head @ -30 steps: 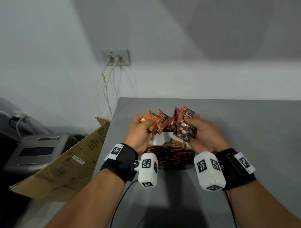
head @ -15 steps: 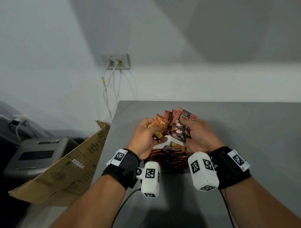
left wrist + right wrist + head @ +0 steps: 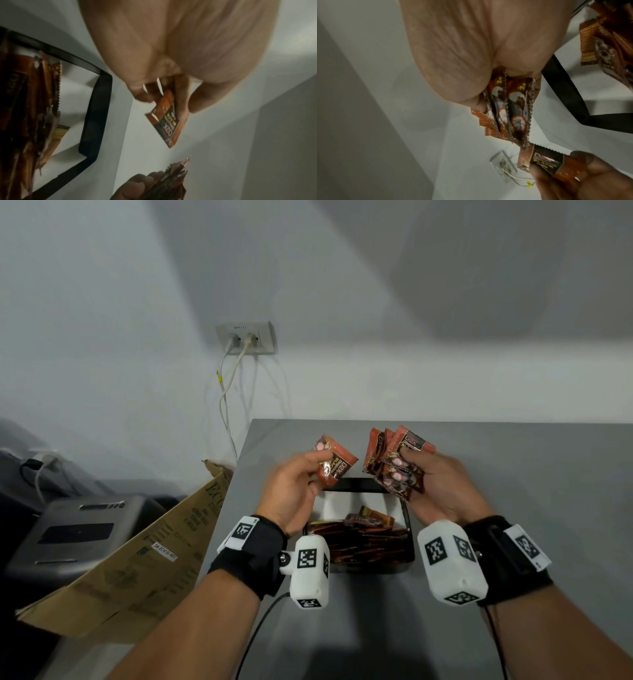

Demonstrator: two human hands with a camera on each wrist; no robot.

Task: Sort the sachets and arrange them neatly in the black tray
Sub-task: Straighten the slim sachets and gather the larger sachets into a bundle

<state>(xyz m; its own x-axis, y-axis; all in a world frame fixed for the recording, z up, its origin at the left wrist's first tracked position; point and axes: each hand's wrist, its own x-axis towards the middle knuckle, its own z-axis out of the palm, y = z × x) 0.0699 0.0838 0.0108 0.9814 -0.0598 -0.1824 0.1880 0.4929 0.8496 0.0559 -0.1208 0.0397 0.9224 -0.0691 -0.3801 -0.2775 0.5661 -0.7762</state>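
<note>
My left hand pinches a single orange-brown sachet above the black tray's far left corner; the left wrist view shows that sachet between thumb and fingers. My right hand grips a fanned bunch of several like sachets, seen edge-on in the right wrist view. The two hands are held apart over the tray. More sachets lie stacked in the tray's near half, one loose on top.
The tray sits on a grey table near its left edge. A folded cardboard box and a grey machine lie left of the table. A wall socket with cables hangs behind.
The hands held the sachets together in one bunch before. Now the left hand has drawn one sachet away to the left, and both hands have parted.
</note>
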